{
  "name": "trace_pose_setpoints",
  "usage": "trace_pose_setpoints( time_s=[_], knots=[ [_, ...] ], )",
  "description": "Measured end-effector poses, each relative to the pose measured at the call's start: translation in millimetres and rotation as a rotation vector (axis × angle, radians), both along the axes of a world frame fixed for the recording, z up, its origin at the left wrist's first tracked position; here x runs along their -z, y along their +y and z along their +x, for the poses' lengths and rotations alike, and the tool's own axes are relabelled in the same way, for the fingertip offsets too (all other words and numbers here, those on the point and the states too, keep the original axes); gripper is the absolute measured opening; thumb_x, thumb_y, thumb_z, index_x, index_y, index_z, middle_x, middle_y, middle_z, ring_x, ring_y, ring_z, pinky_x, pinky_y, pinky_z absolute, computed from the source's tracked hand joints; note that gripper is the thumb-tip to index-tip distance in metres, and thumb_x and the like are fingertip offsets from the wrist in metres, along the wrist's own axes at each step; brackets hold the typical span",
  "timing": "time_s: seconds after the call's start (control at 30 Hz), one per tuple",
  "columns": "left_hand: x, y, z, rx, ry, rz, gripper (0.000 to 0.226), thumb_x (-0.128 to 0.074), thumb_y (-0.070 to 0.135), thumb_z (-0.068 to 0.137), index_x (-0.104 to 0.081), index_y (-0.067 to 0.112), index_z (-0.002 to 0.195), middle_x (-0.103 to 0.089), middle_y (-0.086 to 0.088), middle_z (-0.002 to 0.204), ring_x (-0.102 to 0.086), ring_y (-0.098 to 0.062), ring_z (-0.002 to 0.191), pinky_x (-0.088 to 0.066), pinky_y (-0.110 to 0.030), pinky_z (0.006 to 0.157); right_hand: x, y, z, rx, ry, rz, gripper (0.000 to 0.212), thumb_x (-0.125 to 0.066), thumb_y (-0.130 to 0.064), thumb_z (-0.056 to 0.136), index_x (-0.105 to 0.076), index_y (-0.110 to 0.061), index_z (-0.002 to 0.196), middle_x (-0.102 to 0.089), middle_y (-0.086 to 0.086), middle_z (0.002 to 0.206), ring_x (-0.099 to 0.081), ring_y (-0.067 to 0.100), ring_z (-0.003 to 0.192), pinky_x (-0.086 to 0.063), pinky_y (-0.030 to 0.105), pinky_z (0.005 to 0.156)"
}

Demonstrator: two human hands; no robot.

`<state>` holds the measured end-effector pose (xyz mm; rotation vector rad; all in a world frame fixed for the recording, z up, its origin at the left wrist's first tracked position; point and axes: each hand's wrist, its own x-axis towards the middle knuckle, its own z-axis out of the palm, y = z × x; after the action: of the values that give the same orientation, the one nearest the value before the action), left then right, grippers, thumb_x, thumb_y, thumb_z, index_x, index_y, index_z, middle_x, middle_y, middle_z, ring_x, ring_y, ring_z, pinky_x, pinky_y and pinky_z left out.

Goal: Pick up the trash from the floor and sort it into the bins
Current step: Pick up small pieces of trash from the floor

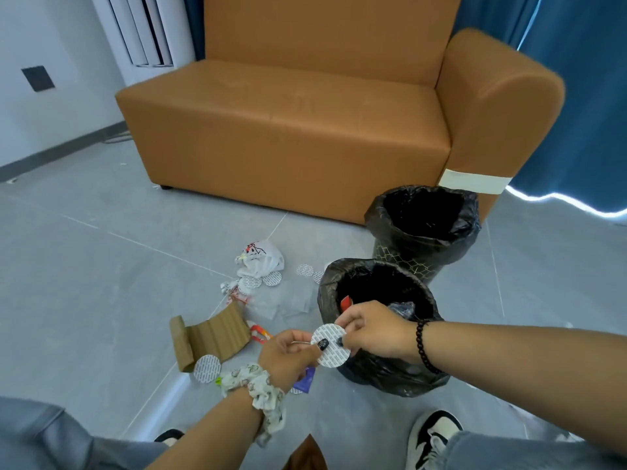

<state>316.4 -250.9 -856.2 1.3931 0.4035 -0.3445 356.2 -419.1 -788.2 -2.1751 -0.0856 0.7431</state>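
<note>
Grey floor (101, 266) beside the sofa (288, 130): both hands, left hand (286, 356) and right hand (375, 329), pinch one round seal (330, 346) just outside the nearer bin (325, 286); an early release risks dropping it short.

Tan sofa (288, 130) on grey tile floor (84, 249) – blue curtains (590, 96) behind.

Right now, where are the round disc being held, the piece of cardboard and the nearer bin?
round disc (334, 347), head view, on its printed face.
cardboard (217, 335), head view, on its ribbed middle.
nearer bin (342, 276), head view, on the rim of its black liner.
</note>
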Motion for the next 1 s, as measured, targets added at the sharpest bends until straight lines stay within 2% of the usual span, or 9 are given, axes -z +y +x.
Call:
trace_pose_setpoints(
  time_s=[0.27,0.33,0.47,0.57,0.63,0.7,0.8,0.9,1.0],
  knots=[
    [47.5,8.6,6.5,-0.099,0.205,0.105,0.004,-0.063,0.004,0.086,-0.061,0.008,0.085,-0.069,-0.011,0.077,-0.061,-0.009,0.051,-0.037,-0.013,0.036,15.4,-25.5,37.4,0.278,-0.224,-0.234,0.018,-0.064,-0.004,0.081,-0.064,-0.021,0.078,-0.067,-0.002,0.079,-0.068,0.018,0.078,-0.058,0.030,0.067],
    [63.4,5.8,9.5,-0.181,0.262,0.072,0.005,-0.064,0.001,0.085,-0.061,0.005,0.083,-0.067,-0.013,0.073,-0.059,-0.011,0.048,-0.035,-0.012,0.034,17.2,-40.0,45.9,0.278,-0.189,-0.277,0.017,-0.062,-0.005,0.083,-0.062,-0.021,0.078,-0.069,0.003,0.079,-0.069,0.021,0.077,-0.056,0.030,0.059],
    [102.5,3.5,14.6,-0.279,0.373,0.027,0.013,-0.063,0.001,0.085,-0.059,0.009,0.075,-0.061,-0.002,0.044,-0.055,-0.012,0.040,-0.030,-0.016,0.040,30.6,-55.8,52.2,0.250,-0.057,-0.269,0.014,-0.058,-0.005,0.084,-0.064,-0.014,0.093,-0.069,0.006,0.075,-0.070,0.021,0.072,-0.057,0.033,0.072],
    [128.1,6.7,11.5,-0.293,0.437,0.092,0.011,-0.066,0.000,0.082,-0.058,0.007,0.080,-0.059,-0.008,0.054,-0.055,-0.014,0.044,-0.030,-0.014,0.036,39.6,-56.7,52.0,0.192,-0.028,-0.272,0.013,-0.058,-0.010,0.086,-0.063,-0.017,0.096,-0.069,0.003,0.083,-0.070,0.014,0.070,-0.050,0.022,0.061],
    [142.5,12.9,13.2,-0.292,0.455,0.153,0.019,-0.070,0.001,0.076,-0.058,0.002,0.091,-0.058,-0.013,0.065,-0.053,-0.022,0.052,-0.036,-0.014,0.037,41.7,-54.9,47.7,0.101,-0.055,-0.283,0.011,-0.058,-0.014,0.087,-0.065,-0.019,0.094,-0.069,-0.001,0.083,-0.069,0.009,0.069,-0.049,0.019,0.059],
    [159.3,20.7,19.5,-0.275,0.472,0.228,0.036,-0.069,0.001,0.075,-0.059,-0.002,0.109,-0.063,-0.019,0.089,-0.060,-0.032,0.077,-0.049,-0.024,0.063,42.3,-51.7,40.4,-0.073,-0.082,-0.309,0.009,-0.059,-0.022,0.088,-0.066,-0.021,0.094,-0.067,-0.008,0.080,-0.064,0.000,0.069,-0.046,0.012,0.061],
    [174.4,22.6,29.3,-0.147,0.492,0.441,0.047,-0.068,0.007,0.081,-0.052,0.003,0.125,-0.058,-0.017,0.122,-0.056,-0.033,0.113,-0.044,-0.033,0.092,51.4,-46.7,33.4,-0.299,-0.099,-0.292,0.012,-0.061,-0.034,0.088,-0.064,-0.024,0.094,-0.063,-0.011,0.088,-0.058,-0.002,0.079,-0.043,0.011,0.068],
    [184.2,13.0,35.5,-0.059,0.389,0.563,0.057,-0.077,0.018,0.073,-0.054,0.001,0.123,-0.056,-0.019,0.124,-0.056,-0.032,0.112,-0.040,-0.031,0.094,63.8,-44.4,34.6,-0.494,-0.188,-0.401,0.024,-0.055,-0.039,0.089,-0.057,-0.018,0.101,-0.058,-0.005,0.100,-0.053,0.008,0.090,-0.042,0.020,0.077],
    [213.4,5.6,37.6,0.047,0.389,0.671,0.057,-0.078,0.035,0.057,-0.064,0.010,0.106,-0.061,-0.019,0.111,-0.060,-0.022,0.084,-0.047,-0.030,0.084,73.5,-42.4,37.1,-0.611,-0.206,-0.481,0.024,-0.051,-0.038,0.091,-0.051,-0.017,0.102,-0.055,-0.001,0.107,-0.054,0.016,0.098,-0.045,0.028,0.083]
  ],
)
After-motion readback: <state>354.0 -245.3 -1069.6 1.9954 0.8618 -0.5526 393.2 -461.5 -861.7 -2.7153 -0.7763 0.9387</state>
